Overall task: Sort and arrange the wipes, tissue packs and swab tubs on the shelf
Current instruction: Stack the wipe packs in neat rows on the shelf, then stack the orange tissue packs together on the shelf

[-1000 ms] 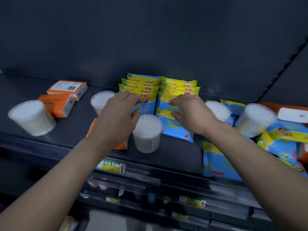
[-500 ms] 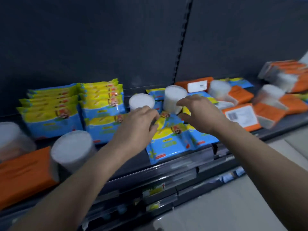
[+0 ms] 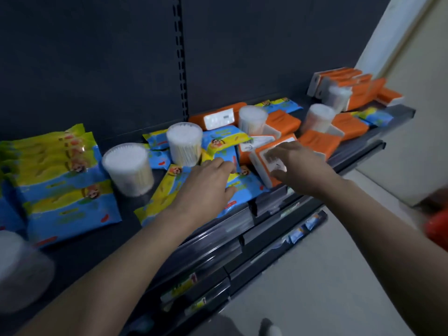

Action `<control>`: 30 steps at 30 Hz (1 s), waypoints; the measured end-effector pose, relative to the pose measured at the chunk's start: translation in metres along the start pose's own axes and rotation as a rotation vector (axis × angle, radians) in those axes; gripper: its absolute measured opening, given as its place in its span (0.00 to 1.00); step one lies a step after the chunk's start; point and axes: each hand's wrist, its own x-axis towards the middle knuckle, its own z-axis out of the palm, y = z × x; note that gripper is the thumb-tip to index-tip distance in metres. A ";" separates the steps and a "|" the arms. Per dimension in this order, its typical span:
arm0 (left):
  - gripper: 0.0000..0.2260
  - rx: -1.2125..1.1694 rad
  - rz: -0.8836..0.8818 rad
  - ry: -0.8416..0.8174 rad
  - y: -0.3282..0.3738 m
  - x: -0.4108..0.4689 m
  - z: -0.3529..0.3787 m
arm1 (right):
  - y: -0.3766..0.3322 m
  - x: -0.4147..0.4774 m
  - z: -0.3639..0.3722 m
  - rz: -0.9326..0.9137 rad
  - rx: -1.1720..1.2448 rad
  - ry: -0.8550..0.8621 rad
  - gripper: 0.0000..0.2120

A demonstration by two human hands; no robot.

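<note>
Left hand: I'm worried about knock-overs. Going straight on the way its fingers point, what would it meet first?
Likely the wipes pack propped just past the fingertips of the left hand. The swab tub stands left of that line. Depth is unclear.

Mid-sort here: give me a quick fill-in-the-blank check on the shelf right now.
The right hand touches an ____ tissue pack.
The left hand rests on a wipes pack coloured blue and ____.
The swab tub beside the tidy wipes stack stands ____.
That stack lies ____ of both hands.
Missing: orange; yellow; upright; left.
</note>
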 end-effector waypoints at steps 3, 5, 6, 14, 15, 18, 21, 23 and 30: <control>0.17 0.022 -0.013 0.021 0.023 0.028 0.011 | 0.039 -0.001 -0.002 0.023 0.026 0.032 0.24; 0.20 0.052 -0.039 0.044 0.040 0.049 0.019 | 0.069 0.000 -0.002 0.016 0.026 0.057 0.24; 0.21 0.070 -0.059 0.044 0.049 0.060 0.023 | 0.083 0.001 -0.002 0.010 0.029 0.073 0.23; 0.39 0.268 -0.306 -0.141 0.088 0.123 0.048 | 0.182 0.028 0.007 -0.056 0.016 -0.072 0.36; 0.39 0.264 -0.355 -0.173 0.090 0.126 0.049 | 0.188 0.031 0.008 -0.055 0.029 -0.104 0.38; 0.33 0.176 -0.455 -0.208 0.093 0.131 0.050 | 0.198 0.039 0.011 -0.050 0.071 -0.244 0.45; 0.39 0.142 -0.488 -0.215 0.092 0.130 0.052 | 0.201 0.046 0.015 -0.081 0.074 -0.325 0.49; 0.40 0.142 -0.490 -0.197 0.091 0.129 0.052 | 0.200 0.050 0.018 -0.092 0.059 -0.310 0.47; 0.26 0.003 -0.411 -0.046 0.091 0.132 0.049 | 0.202 0.060 0.019 -0.101 0.108 -0.218 0.35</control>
